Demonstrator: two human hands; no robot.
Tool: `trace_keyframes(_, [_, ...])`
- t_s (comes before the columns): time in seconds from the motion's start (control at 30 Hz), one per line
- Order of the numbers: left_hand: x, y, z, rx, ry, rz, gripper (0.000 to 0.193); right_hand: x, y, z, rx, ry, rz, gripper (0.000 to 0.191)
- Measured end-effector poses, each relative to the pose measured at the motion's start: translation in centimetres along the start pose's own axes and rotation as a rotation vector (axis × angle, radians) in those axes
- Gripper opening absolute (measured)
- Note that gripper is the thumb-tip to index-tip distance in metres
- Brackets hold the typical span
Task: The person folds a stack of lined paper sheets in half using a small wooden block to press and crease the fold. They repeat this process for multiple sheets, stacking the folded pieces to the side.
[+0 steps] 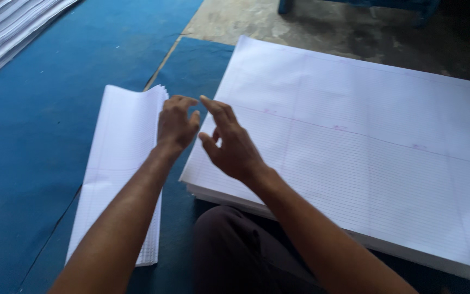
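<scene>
Far left, top corner: stack of white sheets (6, 32) on blue mat (39, 152). Next, folded ruled paper bundle (121, 163) lying on mat. Left hand (176, 124) at bundle's right edge, fingers curled, touching top corner, grasping nothing firmly. Right hand (229, 144) just beside it, released, fingers spread, hovering over near-left corner of big ruled sheet stack (365, 141). Hands close, not touching. Dark-trousered knee (229, 250) below. Bare concrete floor (354, 32) beyond.
</scene>
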State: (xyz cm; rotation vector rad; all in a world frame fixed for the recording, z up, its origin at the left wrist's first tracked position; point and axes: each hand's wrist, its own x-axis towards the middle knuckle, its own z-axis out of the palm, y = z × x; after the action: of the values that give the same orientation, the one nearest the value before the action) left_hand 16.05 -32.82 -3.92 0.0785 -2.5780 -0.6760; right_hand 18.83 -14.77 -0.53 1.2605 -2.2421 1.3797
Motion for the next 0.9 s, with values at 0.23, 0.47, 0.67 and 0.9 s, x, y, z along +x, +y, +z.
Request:
trace_keyframes(0.23, [0.5, 11.9, 6.0, -0.201, -0.072, 0.133, 0.022, -5.3, 3.0, -11.9, -0.178, 0.094, 0.149, 0.069])
trace_keyframes(0.47, [-1.9, 23.6, 11.5, -0.371, -0.254, 0.236, 0.025, -13.5, 5.4, -24.6, -0.375, 0.155, 0.333, 0.059])
trace_keyframes(0.67, [-5.4, 33.7, 16.9, -0.344, -0.468, 0.423, 0.022, -23.1, 6.8, -36.8, -0.605, 0.232, 0.660, 0.047])
trace_keyframes(0.9, [-9.0, 43.3, 21.1, -0.233, -0.543, 0.539, 0.019, -34.3, 9.2, -47.4, -0.836, 0.271, 1.054, 0.043])
